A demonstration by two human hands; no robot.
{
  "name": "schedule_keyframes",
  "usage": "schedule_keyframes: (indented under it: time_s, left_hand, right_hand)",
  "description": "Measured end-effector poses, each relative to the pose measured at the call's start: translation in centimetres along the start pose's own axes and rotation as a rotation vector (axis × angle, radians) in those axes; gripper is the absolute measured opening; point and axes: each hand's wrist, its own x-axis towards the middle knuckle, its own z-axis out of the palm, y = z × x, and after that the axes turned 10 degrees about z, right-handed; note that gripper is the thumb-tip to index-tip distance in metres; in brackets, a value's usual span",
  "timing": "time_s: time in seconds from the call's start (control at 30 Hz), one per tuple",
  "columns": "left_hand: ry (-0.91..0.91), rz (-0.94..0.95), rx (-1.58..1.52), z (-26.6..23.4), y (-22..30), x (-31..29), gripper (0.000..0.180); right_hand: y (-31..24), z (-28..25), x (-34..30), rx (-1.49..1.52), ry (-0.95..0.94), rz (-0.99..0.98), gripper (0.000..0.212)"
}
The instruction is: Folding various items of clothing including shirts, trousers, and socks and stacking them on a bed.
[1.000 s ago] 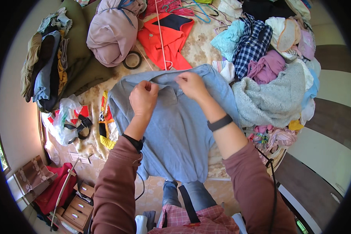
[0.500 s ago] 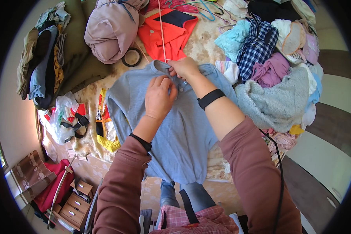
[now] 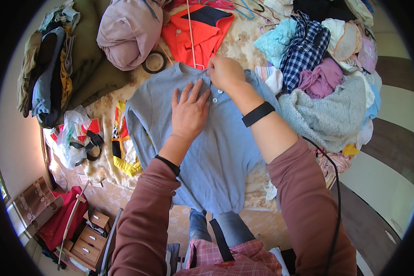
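Note:
A grey-blue long-sleeved shirt (image 3: 207, 156) with white buttons at the neck lies spread out in front of me. My left hand (image 3: 190, 110) rests flat on its chest, just left of the button placket, fingers apart. At the right side of the collar, my right hand (image 3: 227, 74) has its fingers closed on the fabric; the fingertips are partly hidden. A thin pale pink strip (image 3: 190, 37) runs down from the top edge and ends at the neckline. Just beyond the collar lies a red garment (image 3: 200, 34) with a dark panel.
Right of the shirt is a heap with a fluffy grey garment (image 3: 324, 119) and a checked shirt (image 3: 306, 53). A black tape roll (image 3: 154, 62) and a mauve bundle (image 3: 131, 34) sit far left. Stacked clothes (image 3: 48, 69) and a plastic bag (image 3: 73, 138) stand further left.
My left hand has gone from curled fingers at the placket to lying flat on the chest. My right hand has shifted slightly right and away along the collar.

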Motion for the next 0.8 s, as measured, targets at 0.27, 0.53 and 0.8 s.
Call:
schedule_keyframes:
  time_s: [0.27,0.53,0.8]
  left_hand:
    - [0.016,0.006,-0.007,-0.9,1.2,-1.2,0.035]
    - [0.158,-0.266,-0.381,-6.4,6.6,-16.1,0.024]
    - [-0.238,-0.34,-0.807,-8.1,16.3,-25.6,0.013]
  right_hand:
    - [2.1,-0.4,-2.6,0.514,0.237,-0.102,0.016]
    - [10.4,-3.5,-27.5,0.824,0.255,0.338,0.016]
    - [21.1,2.1,-38.4,0.037,0.305,0.499,0.046]
